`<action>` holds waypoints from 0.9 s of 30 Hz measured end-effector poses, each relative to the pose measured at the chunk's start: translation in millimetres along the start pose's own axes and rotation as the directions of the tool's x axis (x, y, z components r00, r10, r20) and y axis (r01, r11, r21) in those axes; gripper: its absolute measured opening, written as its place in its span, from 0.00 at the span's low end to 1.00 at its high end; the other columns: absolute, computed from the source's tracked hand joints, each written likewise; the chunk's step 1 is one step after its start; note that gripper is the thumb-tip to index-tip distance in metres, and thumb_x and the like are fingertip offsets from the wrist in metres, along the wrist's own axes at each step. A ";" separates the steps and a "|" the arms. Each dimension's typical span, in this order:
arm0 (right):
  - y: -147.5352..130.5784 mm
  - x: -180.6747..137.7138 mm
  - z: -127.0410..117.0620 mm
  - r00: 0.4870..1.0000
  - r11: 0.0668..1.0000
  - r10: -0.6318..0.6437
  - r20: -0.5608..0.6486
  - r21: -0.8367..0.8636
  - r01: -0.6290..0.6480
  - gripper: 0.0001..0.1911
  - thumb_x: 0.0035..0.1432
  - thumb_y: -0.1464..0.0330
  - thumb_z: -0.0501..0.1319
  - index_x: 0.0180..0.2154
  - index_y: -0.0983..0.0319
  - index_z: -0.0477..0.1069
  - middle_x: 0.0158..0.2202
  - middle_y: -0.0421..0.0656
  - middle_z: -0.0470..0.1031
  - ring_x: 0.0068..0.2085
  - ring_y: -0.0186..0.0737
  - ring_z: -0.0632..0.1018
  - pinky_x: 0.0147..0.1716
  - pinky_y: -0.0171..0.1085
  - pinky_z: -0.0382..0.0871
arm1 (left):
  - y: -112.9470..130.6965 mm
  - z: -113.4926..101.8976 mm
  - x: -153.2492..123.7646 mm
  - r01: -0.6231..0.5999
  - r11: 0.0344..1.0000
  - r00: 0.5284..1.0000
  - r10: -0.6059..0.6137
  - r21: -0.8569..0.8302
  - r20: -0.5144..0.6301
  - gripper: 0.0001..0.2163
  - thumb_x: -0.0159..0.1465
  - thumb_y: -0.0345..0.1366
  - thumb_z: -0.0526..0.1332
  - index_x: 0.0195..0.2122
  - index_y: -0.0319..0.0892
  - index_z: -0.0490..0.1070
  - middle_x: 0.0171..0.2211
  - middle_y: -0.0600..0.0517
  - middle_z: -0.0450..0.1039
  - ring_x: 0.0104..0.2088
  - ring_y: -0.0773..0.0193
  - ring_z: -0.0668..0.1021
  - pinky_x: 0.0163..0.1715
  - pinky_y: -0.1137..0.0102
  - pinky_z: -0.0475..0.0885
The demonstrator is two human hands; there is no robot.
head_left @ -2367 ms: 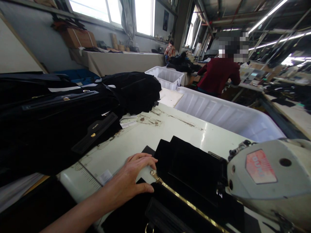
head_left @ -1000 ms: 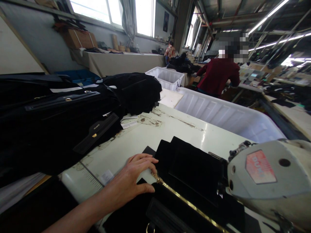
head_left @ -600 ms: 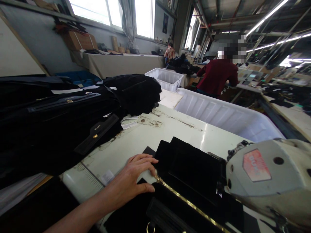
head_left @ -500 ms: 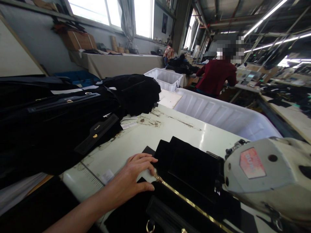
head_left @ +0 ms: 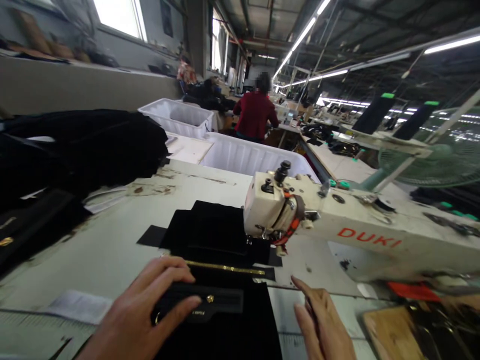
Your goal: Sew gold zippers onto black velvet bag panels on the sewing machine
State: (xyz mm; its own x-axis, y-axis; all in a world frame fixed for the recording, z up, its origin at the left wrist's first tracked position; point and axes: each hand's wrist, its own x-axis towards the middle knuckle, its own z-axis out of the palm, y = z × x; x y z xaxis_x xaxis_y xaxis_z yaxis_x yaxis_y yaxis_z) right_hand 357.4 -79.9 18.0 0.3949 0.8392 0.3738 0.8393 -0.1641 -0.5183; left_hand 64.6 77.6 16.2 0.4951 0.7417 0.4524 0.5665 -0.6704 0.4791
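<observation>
A black fabric piece [head_left: 210,230] with a gold zipper [head_left: 225,269] lies on the white table [head_left: 112,240], under the head of a white DUKI sewing machine [head_left: 360,235]. At its near end is a black strap [head_left: 217,302] with a gold stud. My left hand [head_left: 138,315] grips the strap's left end, fingers over it and thumb below. My right hand [head_left: 322,320] is open with fingers stretched out, just right of the fabric's near edge and in front of the machine.
A heap of black bag parts [head_left: 75,150] fills the table's left side. Two white plastic bins [head_left: 243,155] [head_left: 176,115] stand behind the table. A person in red [head_left: 255,115] works farther back. A green fan [head_left: 431,165] stands at right, a wooden board [head_left: 390,332] at bottom right.
The view has swung right and down, showing the whole machine. My left hand has moved from the zipper's end to the strap. My right hand has come into view.
</observation>
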 end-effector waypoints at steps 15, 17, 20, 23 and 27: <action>-30.5 16.9 49.7 0.984 0.979 0.120 0.132 -0.179 -0.095 0.14 0.50 0.70 0.70 0.36 0.58 0.65 0.32 0.40 0.75 0.29 0.45 0.80 0.27 0.38 0.68 | 62.2 66.2 -1.8 -0.038 0.999 0.971 0.046 -0.036 0.233 0.11 0.65 0.37 0.62 0.49 0.49 0.70 0.53 0.49 0.69 0.54 0.54 0.73 0.54 0.59 0.73; -29.1 17.4 50.4 0.985 0.980 0.120 0.124 -0.173 -0.098 0.14 0.51 0.71 0.69 0.35 0.58 0.65 0.31 0.39 0.75 0.28 0.45 0.79 0.26 0.37 0.67 | 63.4 68.0 -2.4 -0.055 0.998 0.970 0.056 -0.013 0.235 0.14 0.64 0.37 0.63 0.51 0.49 0.70 0.53 0.49 0.70 0.54 0.53 0.74 0.53 0.60 0.74; -26.4 19.1 51.0 0.986 0.987 0.105 0.128 -0.138 -0.087 0.12 0.52 0.71 0.67 0.34 0.57 0.65 0.29 0.37 0.74 0.27 0.43 0.79 0.26 0.36 0.66 | 65.4 68.7 -2.1 -0.075 0.997 0.974 0.068 0.023 0.218 0.16 0.63 0.36 0.63 0.53 0.49 0.69 0.53 0.50 0.72 0.54 0.52 0.74 0.53 0.61 0.74; -21.3 19.5 51.8 0.985 0.992 0.078 0.155 -0.106 -0.062 0.08 0.54 0.70 0.64 0.33 0.57 0.65 0.28 0.37 0.74 0.26 0.41 0.78 0.24 0.35 0.64 | 68.3 65.3 -0.7 -0.084 0.996 0.974 0.074 0.038 0.213 0.16 0.63 0.37 0.63 0.53 0.49 0.69 0.53 0.51 0.72 0.54 0.52 0.74 0.52 0.62 0.73; -16.8 19.3 49.6 0.962 0.998 0.067 0.264 -0.023 -0.063 0.04 0.59 0.68 0.61 0.32 0.57 0.66 0.27 0.37 0.73 0.26 0.39 0.77 0.24 0.34 0.62 | 73.1 59.5 1.6 -0.070 0.997 0.972 0.062 0.027 0.225 0.16 0.64 0.41 0.63 0.52 0.50 0.68 0.52 0.51 0.73 0.53 0.52 0.74 0.50 0.63 0.73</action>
State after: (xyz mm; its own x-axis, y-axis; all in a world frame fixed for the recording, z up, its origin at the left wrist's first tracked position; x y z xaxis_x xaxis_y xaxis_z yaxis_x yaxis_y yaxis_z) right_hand 332.4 -35.2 -4.2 0.3377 0.9333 0.1221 0.8209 -0.2286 -0.5233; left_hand 146.0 31.0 7.2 0.6652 0.6837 0.3001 0.5481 -0.7201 0.4256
